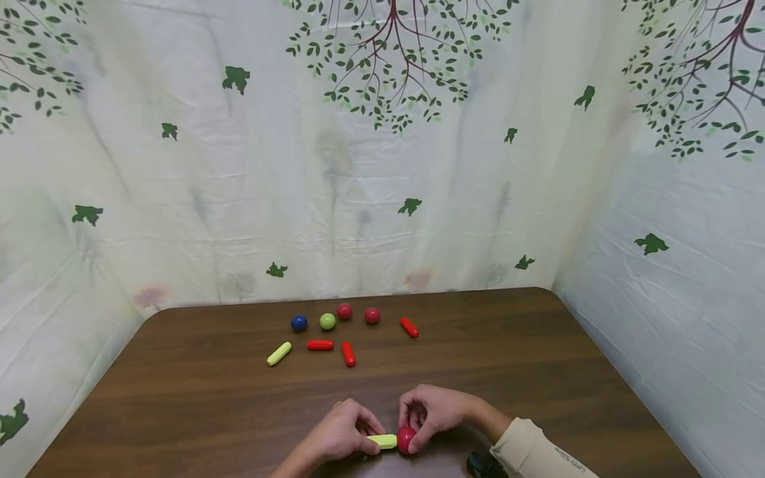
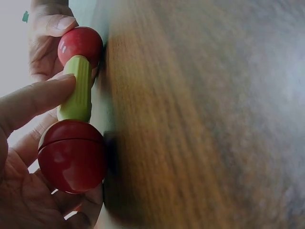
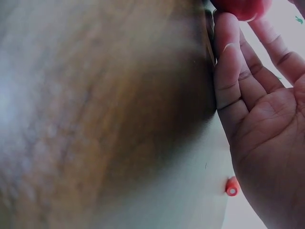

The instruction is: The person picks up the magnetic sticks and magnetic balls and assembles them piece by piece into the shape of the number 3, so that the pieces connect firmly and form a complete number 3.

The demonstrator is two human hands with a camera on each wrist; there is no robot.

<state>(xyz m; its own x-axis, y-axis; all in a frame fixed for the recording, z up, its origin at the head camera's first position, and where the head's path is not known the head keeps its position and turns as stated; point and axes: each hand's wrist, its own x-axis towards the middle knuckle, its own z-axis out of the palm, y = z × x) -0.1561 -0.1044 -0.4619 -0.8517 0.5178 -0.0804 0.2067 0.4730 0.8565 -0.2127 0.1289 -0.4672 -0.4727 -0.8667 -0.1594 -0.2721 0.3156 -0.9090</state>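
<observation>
A ribbed yellow-green stick (image 1: 385,441) lies low over the table, pinched by my left hand (image 1: 343,431), with the thumb along its near side. My right hand (image 1: 439,411) pinches a red ball (image 1: 405,439) at the stick's right end. In the left wrist view this ball (image 2: 81,44) meets the far end of the stick (image 2: 82,90). At the near end is another red ball (image 2: 72,157) with a groove round it, by my left palm; my left hand hides it in the head view. The right wrist view catches only the red ball's lower edge (image 3: 245,8).
Toward the back of the brown table (image 1: 209,398) lie a blue ball (image 1: 299,322), a green ball (image 1: 327,321), two red balls (image 1: 372,315), several red sticks (image 1: 319,344) and another yellow-green stick (image 1: 279,353). A black object (image 1: 485,465) sits by my right sleeve (image 1: 532,448).
</observation>
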